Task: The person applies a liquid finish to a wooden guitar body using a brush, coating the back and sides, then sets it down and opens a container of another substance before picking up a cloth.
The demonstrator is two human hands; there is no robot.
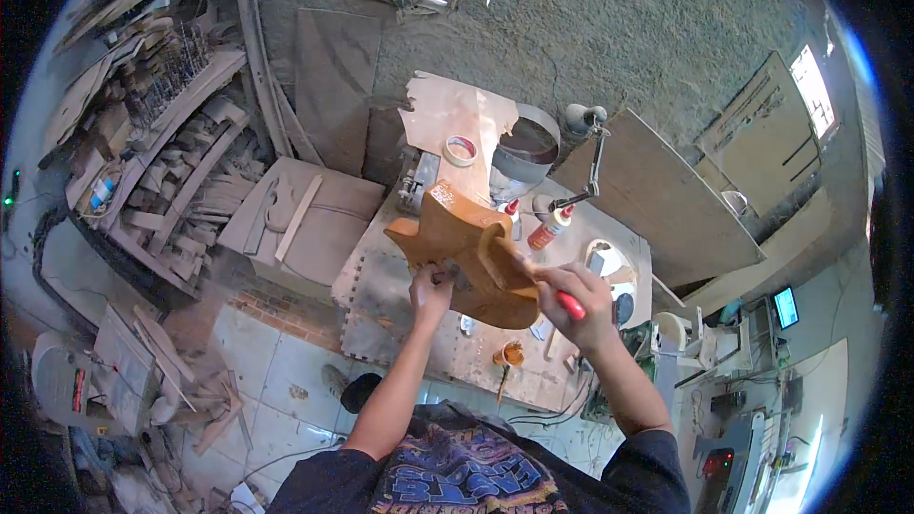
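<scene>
In the middle, above the workbench, is a curved orange-brown wooden piece (466, 247) with pointed horns and a raised, rounded rim. My left hand (431, 293) grips its near left edge, with the fingers curled in. At the right side of the piece, my right hand (579, 303) is closed round a red-handled tool (571, 306). The tool's far end reaches the wood by the rim, but its tip is too blurred to name. Just below the piece, a small cup (511, 354) of orange-brown stuff has a stick-like thing beside it.
Behind the piece stand a red-labelled bottle (549, 228), a tape roll (461, 150) and a jointed desk lamp (592, 167). The workbench (381, 314) has a notched left edge. Wood offcuts (181, 190) fill shelves at left. A machine (633, 362) stands near my right elbow.
</scene>
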